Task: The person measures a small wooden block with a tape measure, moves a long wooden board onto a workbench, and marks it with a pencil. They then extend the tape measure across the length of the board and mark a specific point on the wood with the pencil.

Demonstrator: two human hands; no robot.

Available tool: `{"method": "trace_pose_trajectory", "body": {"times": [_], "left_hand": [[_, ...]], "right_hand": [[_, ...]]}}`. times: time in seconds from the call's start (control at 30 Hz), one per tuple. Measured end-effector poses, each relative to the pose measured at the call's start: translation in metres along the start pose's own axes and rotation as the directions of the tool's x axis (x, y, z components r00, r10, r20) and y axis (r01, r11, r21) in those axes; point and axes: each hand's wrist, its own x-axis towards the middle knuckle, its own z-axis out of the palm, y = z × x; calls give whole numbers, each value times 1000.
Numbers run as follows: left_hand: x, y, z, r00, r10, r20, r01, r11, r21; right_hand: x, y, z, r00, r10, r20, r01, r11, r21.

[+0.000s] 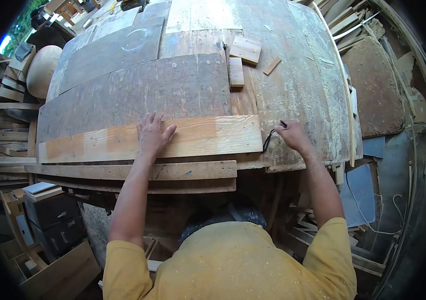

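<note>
- One pale board (183,137) flat along the near side of the worktable (303,85), grain lines clearest at the right end.
- Left hand (154,136): palm down on the board, left of its middle. Fingers slightly spread, thumb apart, fingertips over the far edge.
- Right hand (294,135): just off the board's right end. Fingers curled, thin black strip (268,141) pinched at the fingertips, lower end by the board's right edge. Strip type: cannot tell.
- Beyond the board: wide grey-brown panel (138,90); two small wood blocks (245,50) (236,73) near its right edge, thin wood offcut (272,66) to their right.
</note>
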Motion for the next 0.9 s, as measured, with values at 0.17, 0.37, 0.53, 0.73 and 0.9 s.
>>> {"method": "trace_pose_trajectory", "body": {"times": [0.17, 0.37, 0.53, 0.73, 0.9], "left_hand": [[-3, -1, 3, 998, -6, 62, 3, 999, 44], [-11, -6, -7, 997, 17, 69, -21, 998, 60], [-16, -23, -13, 999, 7, 43, -10, 997, 75], [-15, -27, -14, 998, 34, 47, -38, 996, 81], [-15, -32, -17, 998, 52, 41, -54, 997, 61]], "right_hand": [[-6, 99, -39, 939, 22, -342, -84, 982, -169], [-11, 134, -32, 939, -55, -340, -145, 832, -535], [-48, 84, -36, 926, -83, -369, -104, 882, -460], [-35, 15, 56, 997, -37, 73, 0, 889, 457], [-25, -33, 81, 989, -39, 145, -34, 881, 471]]}}
